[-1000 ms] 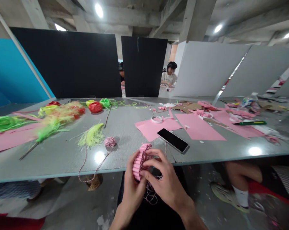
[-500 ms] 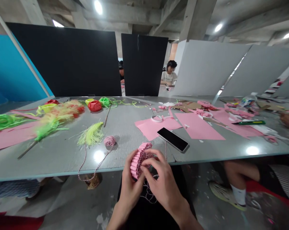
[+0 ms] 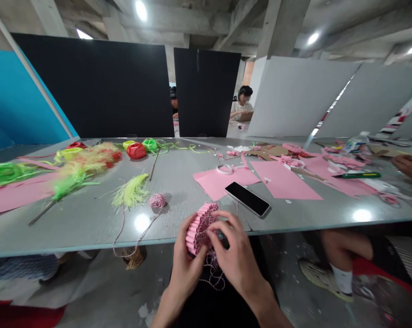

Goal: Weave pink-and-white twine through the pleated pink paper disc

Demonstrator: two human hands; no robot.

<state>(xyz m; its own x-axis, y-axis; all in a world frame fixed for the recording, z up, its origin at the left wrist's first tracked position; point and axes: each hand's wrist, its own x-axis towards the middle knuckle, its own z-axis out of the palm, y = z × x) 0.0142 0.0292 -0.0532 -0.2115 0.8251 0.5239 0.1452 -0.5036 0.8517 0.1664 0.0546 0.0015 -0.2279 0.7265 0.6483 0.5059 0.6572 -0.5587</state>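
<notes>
Just off the table's near edge, my left hand (image 3: 187,259) is closed around the side of a round piece made of rolled pink paper tubes (image 3: 193,233). My right hand (image 3: 235,248) has its fingertips pinched at the inner face of that piece, where pink-and-white twisted cord (image 3: 209,222) shows; what exactly the fingertips grip is hidden. Loose loops of the cord (image 3: 215,278) hang below, between the hands, over dark clothing. A small ball of the same cord (image 3: 158,200) lies on the table, its strand dipping over the edge.
A phone (image 3: 247,199) lies right of my hands, beside pink paper sheets (image 3: 286,180) and a white tape roll (image 3: 224,169). At left are a yellow-green tassel (image 3: 132,190) and coloured string bundles (image 3: 136,151). A green cutter (image 3: 359,175) and another person's hand (image 3: 409,165) are at right.
My right fingertips have shifted slightly up and right, away from my left thumb, showing more of the cord inside. At far right, another person's hand has moved left.
</notes>
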